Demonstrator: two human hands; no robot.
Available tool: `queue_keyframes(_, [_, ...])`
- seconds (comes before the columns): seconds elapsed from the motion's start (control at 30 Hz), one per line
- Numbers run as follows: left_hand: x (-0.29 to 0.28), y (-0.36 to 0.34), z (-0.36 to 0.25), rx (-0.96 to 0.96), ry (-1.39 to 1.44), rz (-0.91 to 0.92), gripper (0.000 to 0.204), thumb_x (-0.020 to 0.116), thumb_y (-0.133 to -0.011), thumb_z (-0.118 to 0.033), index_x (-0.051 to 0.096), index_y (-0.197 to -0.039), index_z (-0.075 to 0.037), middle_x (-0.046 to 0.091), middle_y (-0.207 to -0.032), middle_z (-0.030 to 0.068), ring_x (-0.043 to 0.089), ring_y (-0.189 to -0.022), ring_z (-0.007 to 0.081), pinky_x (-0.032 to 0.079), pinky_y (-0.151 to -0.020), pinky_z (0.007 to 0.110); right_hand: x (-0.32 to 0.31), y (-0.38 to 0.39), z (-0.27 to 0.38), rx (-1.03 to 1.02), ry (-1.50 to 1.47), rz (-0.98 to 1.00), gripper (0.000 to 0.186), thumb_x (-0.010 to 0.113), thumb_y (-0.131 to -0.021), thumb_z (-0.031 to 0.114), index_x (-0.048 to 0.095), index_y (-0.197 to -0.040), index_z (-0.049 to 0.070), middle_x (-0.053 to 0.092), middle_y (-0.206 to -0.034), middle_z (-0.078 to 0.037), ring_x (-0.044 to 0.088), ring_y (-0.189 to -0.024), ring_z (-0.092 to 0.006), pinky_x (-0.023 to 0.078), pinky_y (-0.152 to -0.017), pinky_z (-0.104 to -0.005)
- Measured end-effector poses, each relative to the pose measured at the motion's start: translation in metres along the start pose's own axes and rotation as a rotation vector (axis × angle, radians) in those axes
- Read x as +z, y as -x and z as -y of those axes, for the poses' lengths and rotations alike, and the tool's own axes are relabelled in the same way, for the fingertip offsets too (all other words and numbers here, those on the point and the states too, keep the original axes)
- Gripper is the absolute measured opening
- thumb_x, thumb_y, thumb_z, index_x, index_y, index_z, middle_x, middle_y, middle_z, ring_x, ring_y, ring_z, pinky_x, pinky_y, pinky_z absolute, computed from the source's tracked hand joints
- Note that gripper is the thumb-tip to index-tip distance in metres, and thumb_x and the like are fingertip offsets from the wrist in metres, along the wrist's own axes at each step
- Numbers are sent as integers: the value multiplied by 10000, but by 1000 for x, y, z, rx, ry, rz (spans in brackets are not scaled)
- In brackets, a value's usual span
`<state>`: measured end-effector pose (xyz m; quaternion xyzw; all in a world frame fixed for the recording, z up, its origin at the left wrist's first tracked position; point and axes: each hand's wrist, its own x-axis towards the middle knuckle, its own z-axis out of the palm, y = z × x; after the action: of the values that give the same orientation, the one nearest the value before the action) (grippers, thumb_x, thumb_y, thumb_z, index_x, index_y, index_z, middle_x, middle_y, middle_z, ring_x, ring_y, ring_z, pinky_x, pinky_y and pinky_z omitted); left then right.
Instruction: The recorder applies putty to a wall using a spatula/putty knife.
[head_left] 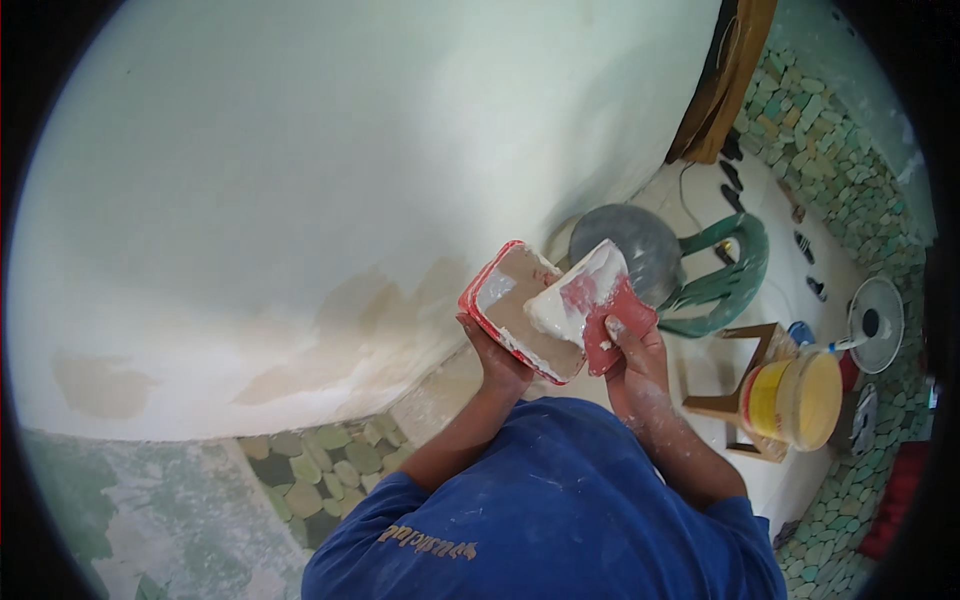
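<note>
My left hand (pixel 497 358) grips a red rectangular tub (pixel 489 318) from its left side, fingers mostly hidden beneath. Whitish putty coats the tub's inside and rim. In my right hand (pixel 634 362) is a red plastic putty spreader (pixel 610 325), held with the thumb on its near face. Thick white putty (pixel 562 310) clings along the spreader's left edge, which overlaps the tub's right side. Ahead and to the left stands a pale wall (pixel 250 200) with damp-looking beige patches (pixel 370 320) low down.
A green plastic chair (pixel 745 270) and a round grey basin (pixel 625 250) stand ahead right. Further right are a wooden stool (pixel 715 404), a yellow bucket (pixel 815 400) and a fan (pixel 876 325). Shoes (pixel 803 246) lie on the floor. Brown cloth (pixel 722 90) hangs beside the wall.
</note>
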<state>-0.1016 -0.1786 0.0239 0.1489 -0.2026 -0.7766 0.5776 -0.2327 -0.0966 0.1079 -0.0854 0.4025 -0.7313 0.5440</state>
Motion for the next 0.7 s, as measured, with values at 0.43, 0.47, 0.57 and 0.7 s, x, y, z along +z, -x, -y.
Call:
queue_keyframes(0.43, [29, -111, 93, -301, -61, -28, 819, 273, -848, -727, 245, -1422, -143, 333, -1425, 82, 348, -1301, 278, 307, -1073, 430, -34, -75, 54, -29, -40, -170, 329, 586, -863, 35, 494, -1179, 26, 616, -1056, -81, 620, -932, -168, 528, -795, -305])
queue_keyframes(0.47, [31, -115, 103, -324, -60, -12, 819, 273, -848, -727, 245, -1422, -143, 333, -1425, 82, 348, -1301, 278, 307, -1073, 430, -40, -77, 60, -30, -78, -177, 330, 585, -863, 37, 496, -1181, 28, 616, -1055, -81, 624, -918, -169, 529, -786, -305])
queue_keyframes(0.57, [40, -121, 133, -397, -103, 31, 828, 272, -839, -738, 258, -1420, -149, 342, -1422, 76, 351, -1300, 277, 310, -1072, 431, -53, -74, 79, -110, -107, -282, 303, 580, -868, 50, 509, -1161, 26, 623, -1030, -79, 632, -855, -163, 539, -696, -283])
queue_keyframes(0.7, [51, -122, 164, -524, -32, 77, 831, 283, -827, -750, 287, -1409, -157, 371, -1402, 76, 377, -1282, 281, 326, -1061, 439, -83, -78, 97, -273, 72, -403, 216, 596, -872, 89, 568, -1071, 11, 647, -857, -62, 612, -677, -104, 489, -553, -246])
